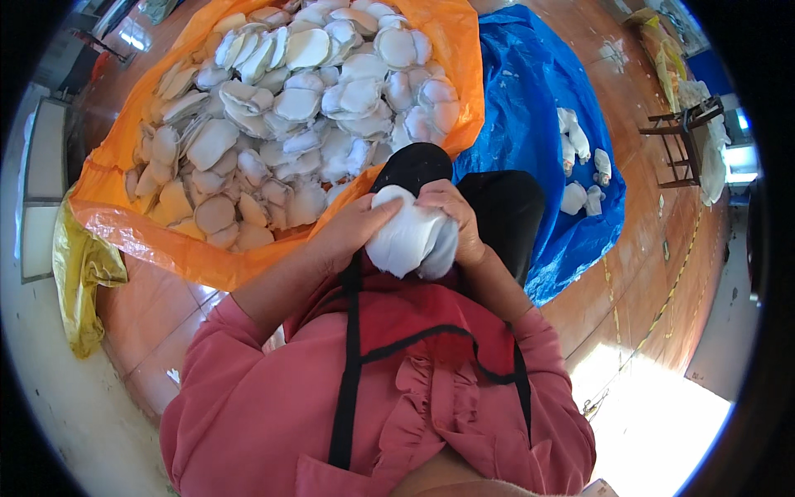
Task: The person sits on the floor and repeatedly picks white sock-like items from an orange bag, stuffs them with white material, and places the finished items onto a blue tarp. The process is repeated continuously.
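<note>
A soft white fabric piece [406,236] is held over my lap between both hands. The fingers of my left hand [358,222] are closed on its left side, with the thumb lying on the top. My right hand [454,214] pinches its upper right edge. A greyish fold or layer hangs at the lower right of the piece. Just beyond my hands, a big heap of flat, rounded white fabric pads [298,103] lies in an orange plastic sheet [178,253].
A blue plastic sheet [517,99] to the right bears several small white stuffed-looking pieces [571,137]. A wooden stool [675,141] stands farther right. Yellow plastic [83,273] lies against the left wall. The floor is reddish tile, sunlit at lower right.
</note>
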A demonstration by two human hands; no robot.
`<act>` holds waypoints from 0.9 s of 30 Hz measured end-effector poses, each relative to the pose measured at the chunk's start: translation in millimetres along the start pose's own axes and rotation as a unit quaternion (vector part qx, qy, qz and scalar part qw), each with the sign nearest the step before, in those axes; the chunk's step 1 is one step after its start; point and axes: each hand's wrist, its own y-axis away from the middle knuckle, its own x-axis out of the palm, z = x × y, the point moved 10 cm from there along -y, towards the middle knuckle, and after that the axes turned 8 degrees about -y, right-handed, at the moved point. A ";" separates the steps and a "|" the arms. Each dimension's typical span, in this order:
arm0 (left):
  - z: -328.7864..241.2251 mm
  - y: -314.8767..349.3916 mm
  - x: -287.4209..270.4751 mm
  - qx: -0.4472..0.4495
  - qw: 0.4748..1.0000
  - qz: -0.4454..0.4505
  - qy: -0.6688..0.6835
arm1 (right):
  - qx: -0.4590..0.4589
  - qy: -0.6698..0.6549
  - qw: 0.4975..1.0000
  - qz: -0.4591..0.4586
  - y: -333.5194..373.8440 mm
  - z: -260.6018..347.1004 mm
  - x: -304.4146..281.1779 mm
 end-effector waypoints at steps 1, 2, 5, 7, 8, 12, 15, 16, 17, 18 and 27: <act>1.7 1.1 -3.5 0.009 0.999 -0.014 -0.041 | 0.002 0.008 1.000 0.021 -3.6 4.5 3.9; 4.9 1.2 -7.4 0.017 0.996 -0.028 -0.082 | 0.004 0.017 0.999 0.042 -7.8 5.8 6.4; -13.6 6.8 -8.6 0.093 0.946 -0.091 -0.298 | 0.073 0.044 0.995 0.042 2.2 -18.8 1.7; -23.7 6.9 -1.8 0.131 0.908 -0.111 -0.382 | 0.140 0.056 0.988 0.031 14.2 -40.4 -4.2; -25.3 4.0 1.2 0.137 0.907 -0.109 -0.383 | 0.183 0.033 0.982 0.042 19.4 -52.3 -4.5; -15.9 -19.8 4.1 0.162 0.896 -0.115 -0.398 | 0.221 0.043 0.970 0.090 34.7 -66.4 11.3; -26.9 -26.7 17.9 0.225 0.860 -0.117 -0.443 | 0.292 0.173 0.934 0.109 47.6 -73.5 25.6; -30.1 -28.3 18.2 0.220 0.858 -0.130 -0.444 | 0.285 0.170 0.939 0.093 46.1 -75.3 21.7; -34.5 -28.8 18.6 0.216 0.857 -0.144 -0.446 | 0.277 0.166 0.943 0.076 44.9 -80.1 17.4; -39.0 -28.3 18.0 0.212 0.854 -0.157 -0.448 | 0.289 0.104 0.951 0.037 46.4 -88.4 11.8; -44.5 -12.5 8.6 0.287 0.825 -0.254 -0.415 | 0.194 0.026 0.979 -0.056 25.3 -47.9 -5.6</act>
